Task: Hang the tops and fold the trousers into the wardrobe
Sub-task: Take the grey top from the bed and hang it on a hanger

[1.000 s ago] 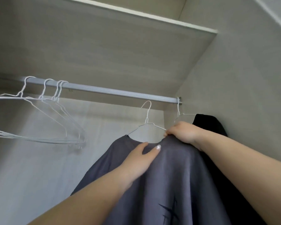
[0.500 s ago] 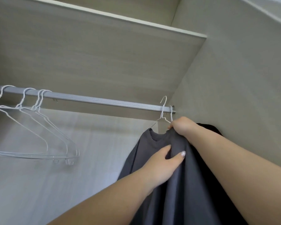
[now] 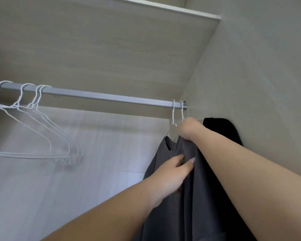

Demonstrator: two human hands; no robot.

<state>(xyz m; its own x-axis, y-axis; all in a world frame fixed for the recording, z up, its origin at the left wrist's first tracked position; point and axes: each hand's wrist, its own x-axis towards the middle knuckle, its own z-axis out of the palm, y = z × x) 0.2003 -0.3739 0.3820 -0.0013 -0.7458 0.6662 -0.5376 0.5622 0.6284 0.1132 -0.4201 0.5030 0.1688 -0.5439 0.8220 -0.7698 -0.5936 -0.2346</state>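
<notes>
The right hand (image 3: pixel 189 127) is up by the right end of the rail (image 3: pixel 102 96), fingers curled round the shoulder of the grey top (image 3: pixel 186 197) where it meets its hanger (image 3: pixel 172 119). The left hand (image 3: pixel 174 169) lies lower on the front of the same top, fingers nearly straight and pressed flat against the cloth, thumb up; it grips nothing that can be seen.

The grey top hangs from the white wire hanger, whose hook is over the rail close to the right wall (image 3: pixel 259 75). Its neck opening shows just below the hook, and the cloth falls in long folds down to the bottom edge of the view.

Just beside that hook, nearer the wall, a second white hook (image 3: pixel 182 111) sits on the rail. Behind the right forearm a black top (image 3: pixel 221 129) hangs against the wall; which hook carries it is hidden by the hand.

Far along the rail to the left, well apart from the tops, four bare white wire hangers (image 3: pixel 42 129) hang bunched together. A shelf (image 3: pixel 102 46) spans the wardrobe above the rail.
</notes>
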